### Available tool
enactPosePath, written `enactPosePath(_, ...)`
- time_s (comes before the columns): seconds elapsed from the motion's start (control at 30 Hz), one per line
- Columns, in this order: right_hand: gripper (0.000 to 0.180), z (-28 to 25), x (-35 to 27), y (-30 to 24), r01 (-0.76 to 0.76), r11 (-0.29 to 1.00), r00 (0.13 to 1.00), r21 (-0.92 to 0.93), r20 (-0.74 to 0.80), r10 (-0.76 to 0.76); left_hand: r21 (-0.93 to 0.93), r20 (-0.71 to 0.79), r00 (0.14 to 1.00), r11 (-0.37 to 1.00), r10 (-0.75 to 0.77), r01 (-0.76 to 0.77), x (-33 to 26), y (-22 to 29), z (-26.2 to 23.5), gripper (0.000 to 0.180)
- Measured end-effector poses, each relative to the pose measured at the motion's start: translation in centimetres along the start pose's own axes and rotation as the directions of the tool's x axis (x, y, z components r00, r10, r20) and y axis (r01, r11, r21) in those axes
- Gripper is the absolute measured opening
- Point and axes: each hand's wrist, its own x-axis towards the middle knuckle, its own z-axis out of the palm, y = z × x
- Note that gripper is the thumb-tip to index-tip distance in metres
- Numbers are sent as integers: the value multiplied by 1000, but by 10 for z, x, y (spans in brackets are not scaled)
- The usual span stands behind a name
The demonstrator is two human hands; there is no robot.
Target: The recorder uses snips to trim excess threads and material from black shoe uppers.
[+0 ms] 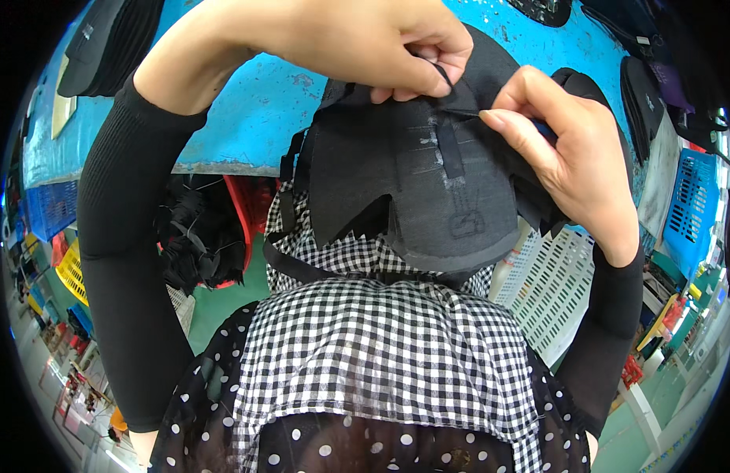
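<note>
A black fabric piece (353, 158) with notched lower edges and a rounded tab lies over the table's near edge and hangs toward my lap. Pale marks and a short dark strap (451, 150) show on its middle. Above it, my left hand (357, 47) is closed, its thumb and fingers pinching a thin black strip (443, 77). My right hand (573, 150) is closed too, thumb against forefinger, on what looks like the other end of this strip at the right. Its curled fingers are partly hidden.
Stacks of black pieces (113, 47) lie at the far left of the blue table (231, 118), with more at the right. Below stand a red bin (243, 209) of black scraps and a white basket (550, 284). A blue basket (690, 205) is at the right.
</note>
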Motion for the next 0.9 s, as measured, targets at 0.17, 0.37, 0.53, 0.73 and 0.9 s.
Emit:
enactPosePath(0.17, 20, -5, 0, -3, 38, 999, 999, -31, -7, -38, -32, 49, 999, 999, 15, -13, 3, -6, -3, 13)
enactPosePath(0.37, 14, -5, -2, -16, 113, 990, 994, -81, 11, -112, -8, -79, 991, 994, 111, -112, -1, -19, 12, 11)
enactPosePath(0.53, 31, 27, -13, -64, 150, 886, 989, -439, 65, -136, -409, -254, 966, 911, -57, -54, -2, -16, 8, 12)
enactPosePath(0.73, 21, 61, -8, -78, 138, 602, 983, -786, 37, -178, -197, -646, 762, 954, 48, -227, 2, -12, 0, 13)
enactPosePath(0.9, 10, 37, 2, -42, 101, 989, 954, -111, -272, -128, -132, -732, 673, 947, 106, -294, -13, 0, -1, 12)
